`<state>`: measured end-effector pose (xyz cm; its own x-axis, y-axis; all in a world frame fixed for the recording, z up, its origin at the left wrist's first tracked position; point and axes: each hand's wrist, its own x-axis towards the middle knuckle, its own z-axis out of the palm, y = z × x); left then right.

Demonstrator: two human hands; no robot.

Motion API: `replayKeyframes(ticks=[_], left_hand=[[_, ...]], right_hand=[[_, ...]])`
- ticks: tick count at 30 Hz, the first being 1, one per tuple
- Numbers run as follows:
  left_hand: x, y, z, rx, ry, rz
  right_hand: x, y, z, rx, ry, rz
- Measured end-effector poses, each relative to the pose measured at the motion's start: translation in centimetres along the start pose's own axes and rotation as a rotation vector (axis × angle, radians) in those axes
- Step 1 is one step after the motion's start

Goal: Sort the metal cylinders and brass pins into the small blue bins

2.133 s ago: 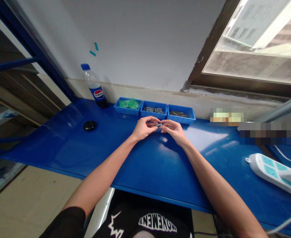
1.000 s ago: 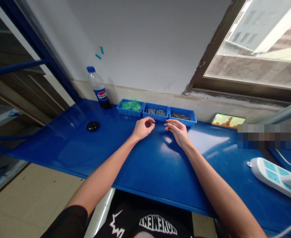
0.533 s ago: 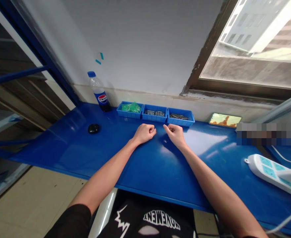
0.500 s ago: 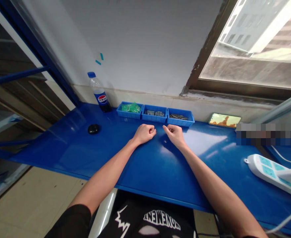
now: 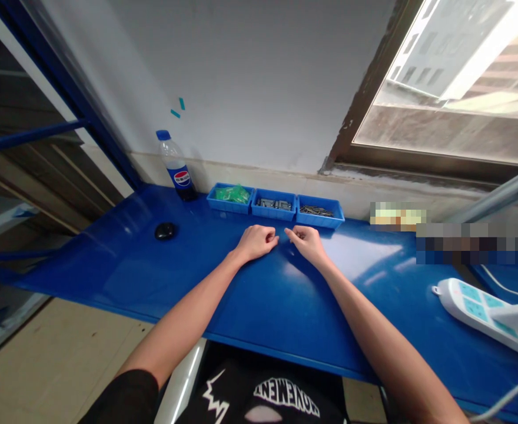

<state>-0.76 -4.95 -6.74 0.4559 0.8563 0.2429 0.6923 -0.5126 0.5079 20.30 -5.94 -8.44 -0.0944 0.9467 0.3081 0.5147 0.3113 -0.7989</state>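
Note:
My left hand (image 5: 258,241) rests on the blue table (image 5: 276,312) with its fingers curled in. Facing it across a narrow gap, my right hand (image 5: 306,241) is also closed, thumb side toward the left one. Whatever either hand may hold is hidden inside the fingers. Just beyond them three small blue bins stand in a row: a left bin with green plastic packets (image 5: 232,194), a middle bin with grey metal or plastic pieces (image 5: 273,204), and a right bin with thin screws or nails (image 5: 316,211).
A cola bottle (image 5: 179,176) stands by the wall at the back left, with a black computer mouse (image 5: 165,231) in front of it. On the right lies a white power strip (image 5: 484,312) with its cable. Blurred patches cover things at the back right.
My right hand has shifted slightly left, so the gap between the hands is narrower. The left hand has barely moved. The bins stand as before.

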Motion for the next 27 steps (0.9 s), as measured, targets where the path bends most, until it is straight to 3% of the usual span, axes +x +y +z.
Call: replayKeyframes(ticks=[7, 11, 13, 16, 21, 27], left_hand=[[-0.3, 0.2, 0.2, -0.023, 0.033, 0.026], [0.1, 0.4, -0.4, 0.148, 0.331, 0.069], [0.8, 0.0, -1.1, 0.303, 0.413, 0.062], [2.0, -1.3, -2.4, 0.402, 0.402, 0.026], [3.2, -3.4, -3.4, 0.381, 0.359, 0.051], [2.9, -3.4, -3.7, 0.339, 0.318, 0.105]], right_hand=[[0.1, 0.3, 0.1, 0.131, 0.013, 0.069], [0.0, 0.4, 0.2, 0.177, 0.013, 0.080], [0.0, 0.3, 0.2, 0.193, 0.014, 0.081], [-0.2, -0.1, 0.1, 0.201, 0.020, 0.087], [-0.3, -0.7, -0.2, 0.246, 0.124, 0.118], [-0.2, -0.5, -0.2, 0.308, 0.191, 0.152]])
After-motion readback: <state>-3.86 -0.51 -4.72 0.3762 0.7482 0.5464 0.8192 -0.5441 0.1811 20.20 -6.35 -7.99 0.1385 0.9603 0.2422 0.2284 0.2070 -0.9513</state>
